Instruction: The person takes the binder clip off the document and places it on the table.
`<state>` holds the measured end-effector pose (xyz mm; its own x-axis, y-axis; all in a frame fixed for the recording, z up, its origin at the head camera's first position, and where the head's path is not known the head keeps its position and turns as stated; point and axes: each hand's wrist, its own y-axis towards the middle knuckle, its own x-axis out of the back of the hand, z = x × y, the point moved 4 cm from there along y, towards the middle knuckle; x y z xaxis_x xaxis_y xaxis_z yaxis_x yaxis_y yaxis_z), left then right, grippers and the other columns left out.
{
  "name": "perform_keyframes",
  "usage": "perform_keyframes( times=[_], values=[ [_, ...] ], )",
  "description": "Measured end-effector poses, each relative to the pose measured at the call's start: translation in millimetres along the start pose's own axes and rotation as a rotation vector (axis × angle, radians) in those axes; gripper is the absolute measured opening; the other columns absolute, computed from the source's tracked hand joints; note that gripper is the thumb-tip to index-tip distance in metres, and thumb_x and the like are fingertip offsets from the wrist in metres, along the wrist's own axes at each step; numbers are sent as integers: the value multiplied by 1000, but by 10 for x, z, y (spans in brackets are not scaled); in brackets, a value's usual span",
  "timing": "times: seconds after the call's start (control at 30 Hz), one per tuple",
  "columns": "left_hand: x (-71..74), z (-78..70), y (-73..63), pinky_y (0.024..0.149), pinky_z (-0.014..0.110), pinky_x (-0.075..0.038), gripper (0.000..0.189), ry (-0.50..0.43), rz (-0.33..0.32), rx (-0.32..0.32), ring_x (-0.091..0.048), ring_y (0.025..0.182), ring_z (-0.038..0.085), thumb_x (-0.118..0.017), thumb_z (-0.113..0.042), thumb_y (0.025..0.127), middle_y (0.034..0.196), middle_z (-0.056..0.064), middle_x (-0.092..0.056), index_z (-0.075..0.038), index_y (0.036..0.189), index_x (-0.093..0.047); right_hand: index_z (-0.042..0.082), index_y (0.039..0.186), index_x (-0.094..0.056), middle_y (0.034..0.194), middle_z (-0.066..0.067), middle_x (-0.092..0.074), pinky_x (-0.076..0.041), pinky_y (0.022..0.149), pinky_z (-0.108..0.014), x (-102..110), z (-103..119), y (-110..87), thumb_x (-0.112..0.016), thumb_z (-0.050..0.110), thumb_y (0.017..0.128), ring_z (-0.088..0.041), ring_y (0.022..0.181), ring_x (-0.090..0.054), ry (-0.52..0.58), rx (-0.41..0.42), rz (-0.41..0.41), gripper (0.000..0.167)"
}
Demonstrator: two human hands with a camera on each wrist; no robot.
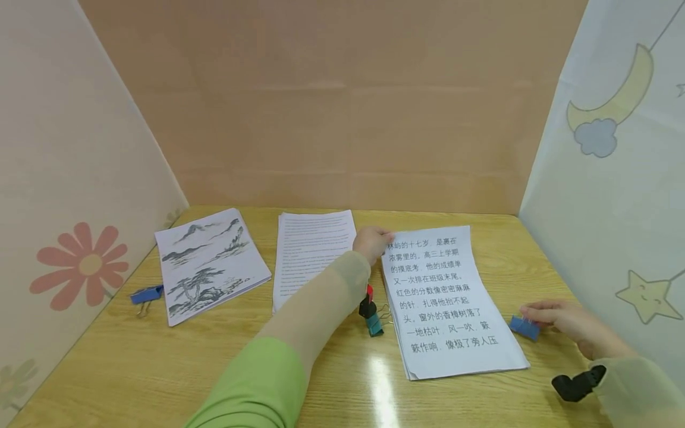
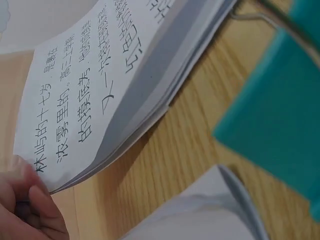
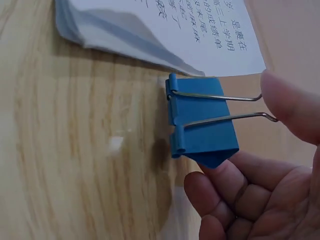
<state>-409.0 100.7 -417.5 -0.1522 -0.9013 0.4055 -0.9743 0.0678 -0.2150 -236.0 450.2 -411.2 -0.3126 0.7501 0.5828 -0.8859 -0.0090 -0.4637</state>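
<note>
My left hand (image 1: 370,242) pinches the upper left corner of a stack of printed sheets (image 1: 444,303) with large Chinese text. In the left wrist view, thumb and finger grip that corner and the sheets (image 2: 75,100) bow upward there. To the right of the stack, my right hand (image 1: 567,324) holds a blue binder clip (image 1: 524,327). The right wrist view has the clip (image 3: 202,115) between thumb and fingers, the thumb at its wire handles and the fingers beneath its body. Its jaw side faces the table, near the stack's edge.
A teal binder clip (image 1: 374,324) lies under my left forearm, left of the stack. Further left is a stack of small-print sheets (image 1: 310,249), partly behind the arm. At far left lie landscape drawings (image 1: 211,261) with another blue binder clip (image 1: 147,294) beside them. Patterned panels enclose the table.
</note>
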Motion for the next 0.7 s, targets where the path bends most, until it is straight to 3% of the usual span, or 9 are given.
perform_keyframes(
  times=[0.17, 0.3, 0.53, 0.7],
  values=[
    [-48, 21, 23, 58, 29, -43, 24, -32, 45, 49, -59, 63, 16, -63, -24, 95, 82, 0, -65, -16, 116, -70, -10, 125, -56, 110, -6, -65, -45, 85, -42, 3, -50, 53, -54, 40, 97, -8, 90, -56, 13, -25, 10, 58],
    [-72, 31, 24, 61, 29, -43, 30, 32, 81, 55, -58, 62, 17, -57, -14, 96, 81, 3, -66, -11, 125, -64, -5, 115, -62, 101, -1, -59, -43, 83, -41, 1, -63, 73, -52, 47, 96, -13, 89, -53, 20, -70, -3, 57],
    [-99, 65, 6, 80, 31, -42, 36, 103, 113, 26, -57, 82, 17, -57, -9, 91, 94, 1, -65, -10, 127, -63, 2, 98, -60, 89, -1, -52, -46, 72, -32, -28, -38, 75, -53, 46, 96, -16, 84, -50, 64, -77, -35, 45],
    [-115, 63, -11, 91, 34, -40, 40, 97, 120, 13, -55, 98, 19, -56, -13, 91, 112, 2, -63, -11, 131, -60, 1, 97, -60, 87, -1, -50, -47, 70, -32, -35, -34, 77, -53, 45, 97, -16, 80, -49, 69, -72, -45, 44]
  ],
)
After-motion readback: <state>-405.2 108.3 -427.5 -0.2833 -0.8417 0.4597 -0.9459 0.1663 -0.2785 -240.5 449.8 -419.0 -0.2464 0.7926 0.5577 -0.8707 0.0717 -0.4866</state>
